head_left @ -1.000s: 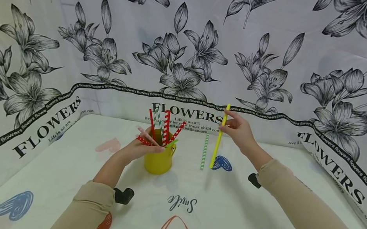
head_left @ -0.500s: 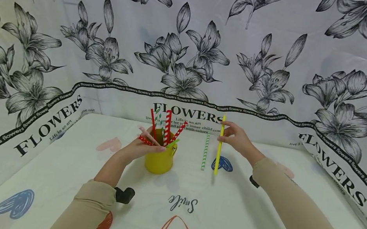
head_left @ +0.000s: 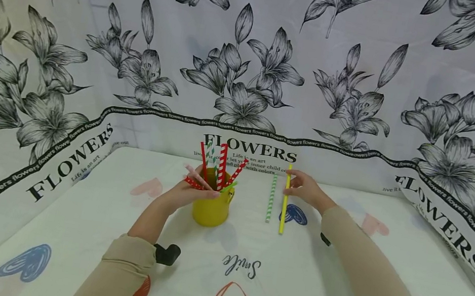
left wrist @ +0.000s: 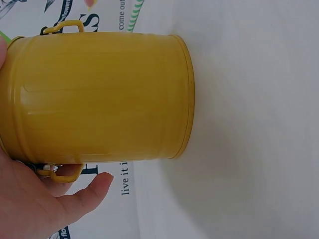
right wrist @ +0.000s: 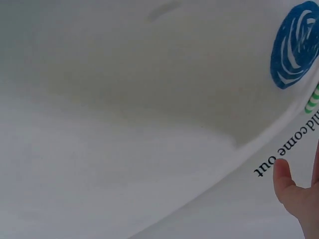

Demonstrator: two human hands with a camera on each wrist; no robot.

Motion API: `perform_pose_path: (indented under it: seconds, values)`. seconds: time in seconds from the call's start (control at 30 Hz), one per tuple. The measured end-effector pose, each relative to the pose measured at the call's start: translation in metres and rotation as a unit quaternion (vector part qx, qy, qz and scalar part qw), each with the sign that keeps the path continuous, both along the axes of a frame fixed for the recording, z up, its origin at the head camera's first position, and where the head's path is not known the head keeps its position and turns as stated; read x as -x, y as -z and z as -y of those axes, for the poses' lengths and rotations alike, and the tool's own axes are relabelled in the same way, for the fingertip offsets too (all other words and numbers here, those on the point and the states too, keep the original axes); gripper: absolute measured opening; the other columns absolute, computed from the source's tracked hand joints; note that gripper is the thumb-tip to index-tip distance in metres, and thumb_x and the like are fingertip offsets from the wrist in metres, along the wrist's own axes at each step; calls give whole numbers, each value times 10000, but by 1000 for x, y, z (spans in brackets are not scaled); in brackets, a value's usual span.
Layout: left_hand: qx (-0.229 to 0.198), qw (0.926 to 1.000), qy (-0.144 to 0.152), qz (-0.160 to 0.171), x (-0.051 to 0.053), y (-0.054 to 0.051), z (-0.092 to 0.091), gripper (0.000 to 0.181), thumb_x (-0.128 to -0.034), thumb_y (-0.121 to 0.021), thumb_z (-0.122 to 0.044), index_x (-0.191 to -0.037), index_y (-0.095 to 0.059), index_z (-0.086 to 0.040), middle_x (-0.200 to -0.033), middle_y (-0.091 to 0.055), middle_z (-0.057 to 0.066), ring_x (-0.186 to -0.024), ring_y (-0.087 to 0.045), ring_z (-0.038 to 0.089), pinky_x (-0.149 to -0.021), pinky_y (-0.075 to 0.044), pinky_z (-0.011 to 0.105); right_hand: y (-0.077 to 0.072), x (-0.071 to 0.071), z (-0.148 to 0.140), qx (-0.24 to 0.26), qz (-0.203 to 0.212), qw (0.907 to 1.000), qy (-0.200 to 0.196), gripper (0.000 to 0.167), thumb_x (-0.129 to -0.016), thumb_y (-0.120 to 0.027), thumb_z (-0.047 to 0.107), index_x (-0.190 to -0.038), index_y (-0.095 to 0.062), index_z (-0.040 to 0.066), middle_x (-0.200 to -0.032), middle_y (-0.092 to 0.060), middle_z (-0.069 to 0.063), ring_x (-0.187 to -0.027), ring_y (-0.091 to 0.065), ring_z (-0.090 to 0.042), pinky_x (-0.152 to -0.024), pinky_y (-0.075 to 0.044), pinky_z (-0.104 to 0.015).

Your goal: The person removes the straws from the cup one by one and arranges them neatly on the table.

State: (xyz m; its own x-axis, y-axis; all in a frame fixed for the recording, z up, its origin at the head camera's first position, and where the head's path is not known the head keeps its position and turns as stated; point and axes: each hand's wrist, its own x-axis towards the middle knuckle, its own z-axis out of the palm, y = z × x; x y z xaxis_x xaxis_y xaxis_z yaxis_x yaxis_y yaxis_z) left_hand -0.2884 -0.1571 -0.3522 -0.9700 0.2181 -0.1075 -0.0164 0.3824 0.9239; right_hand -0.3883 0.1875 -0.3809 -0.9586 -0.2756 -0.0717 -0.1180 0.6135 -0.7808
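Yellow straw (head_left: 283, 212) in right hand's (head_left: 306, 189) pinch, off its camera, bucket (left wrist: 104, 97) in left hand (head_left: 184, 195)

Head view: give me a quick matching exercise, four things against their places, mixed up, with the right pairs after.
1. pail
2. yellow straw
3. loose striped straw
4. "Smile" print

A. pinched in the right hand
B. lowest of the four in the picture
C. gripped at the rim by the left hand
D. just left of the yellow straw in the picture

Pairs: 1-C, 2-A, 3-D, 4-B
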Motion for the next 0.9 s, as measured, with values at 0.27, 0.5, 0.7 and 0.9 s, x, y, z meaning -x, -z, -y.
perform_pose_path:
  seconds: [0.27, 0.5, 0.7, 0.9]
  values:
    - [-137, 9999, 32, -71, 0, 0, -3, 973, -856, -744, -309, -1572, -98, -174, -1562, -301, 112, -1449, -174, 349, -1121, -78, 649, 7, 6, -5, -664, 11, 9976, -187, 662, -909, -691, 130, -1470, -364, 7, -1108, -575, -172, -1029, -535, -321, -903, -467, -414]
    - [85, 10000, -17, -10, -1, -1, 0, 1039, -851, -743, -363, -1574, -28, -148, -1605, -169, 120, -1469, -55, 359, -1127, -39, 638, 12, 13, -5, -980, 147, 9946, -321, 651, -910, -697, 191, -1456, -397, 5, -1117, -565, -168, -1000, -510, -289, -907, -441, -412]
    - [241, 9997, -3, 62, -5, -2, 1, 1084, -844, -737, -405, -1568, 20, -125, -1618, -83, 133, -1467, -9, 377, -1126, -39, 639, 18, 18, -4, -1204, 150, 9916, -440, 636, -909, -696, 228, -1434, -425, -10, -1108, -573, -167, -965, -527, -277, -892, -447, -426]
    - [211, 9998, -31, 41, -4, -2, 0, 1051, -860, -727, -380, -1571, 9, -138, -1613, -106, 143, -1464, -22, 390, -1118, -48, 653, 19, 17, -5, -1271, 178, 9904, -510, 653, -913, -691, 242, -1450, -408, 2, -1113, -580, -167, -964, -533, -277, -902, -448, -432]
